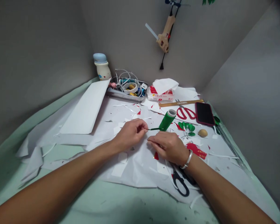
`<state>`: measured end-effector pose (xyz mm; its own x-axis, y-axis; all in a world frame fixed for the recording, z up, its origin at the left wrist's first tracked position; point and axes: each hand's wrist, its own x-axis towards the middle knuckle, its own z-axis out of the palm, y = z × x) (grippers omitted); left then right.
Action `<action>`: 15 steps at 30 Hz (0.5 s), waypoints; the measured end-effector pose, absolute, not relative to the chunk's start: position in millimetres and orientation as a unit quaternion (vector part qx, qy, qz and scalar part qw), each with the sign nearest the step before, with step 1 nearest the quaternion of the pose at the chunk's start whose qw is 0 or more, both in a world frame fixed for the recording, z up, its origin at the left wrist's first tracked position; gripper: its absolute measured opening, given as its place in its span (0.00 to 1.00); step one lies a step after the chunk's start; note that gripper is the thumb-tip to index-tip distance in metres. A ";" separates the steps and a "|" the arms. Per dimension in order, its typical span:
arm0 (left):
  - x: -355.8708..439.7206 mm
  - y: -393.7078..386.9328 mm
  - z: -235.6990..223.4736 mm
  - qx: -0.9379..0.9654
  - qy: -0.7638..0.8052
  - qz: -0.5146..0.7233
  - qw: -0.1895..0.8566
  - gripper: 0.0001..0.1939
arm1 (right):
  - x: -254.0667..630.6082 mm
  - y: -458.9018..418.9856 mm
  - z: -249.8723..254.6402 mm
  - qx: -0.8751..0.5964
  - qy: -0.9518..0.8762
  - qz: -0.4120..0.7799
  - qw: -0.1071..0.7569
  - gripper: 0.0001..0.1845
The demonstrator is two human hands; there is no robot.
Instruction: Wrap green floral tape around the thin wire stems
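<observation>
We see the left hand (130,133) and the right hand (168,147) close together over white paper (136,169), with a small gap between them. The left hand pinches the end of a thin green strip (154,128), and this strip runs to a green roll (166,121), which lies just beyond the hands, a little to the right. The right hand is just beside the strip, but we cannot tell if it grips it. Black scissors (180,184) lie near this hand; green paper leaves (186,127) and red scissors (186,113) lie farther away.
</observation>
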<state>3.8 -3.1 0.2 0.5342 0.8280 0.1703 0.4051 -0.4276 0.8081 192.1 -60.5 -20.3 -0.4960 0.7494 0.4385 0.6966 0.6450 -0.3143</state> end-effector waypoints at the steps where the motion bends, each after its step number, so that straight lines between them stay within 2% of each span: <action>1: 3.6 -3.5 -1.1 0.810 0.382 0.282 0.344 0.06 | 192.6 -61.5 -18.5 -0.419 -0.862 0.032 0.283 0.09; 4: 3.1 -4.5 -3.0 0.846 0.353 0.250 0.311 0.07 | 196.1 -60.9 -13.8 -0.452 -0.832 0.020 0.321 0.10; 8: 2.8 -4.3 -2.1 0.863 0.333 0.216 0.311 0.08 | 200.0 -55.7 -11.4 -0.474 -0.790 0.067 0.383 0.09; 15: 2.5 -4.2 1.7 0.837 0.374 0.236 0.321 0.08 | 197.4 -56.9 -10.9 -0.459 -0.807 0.090 0.360 0.07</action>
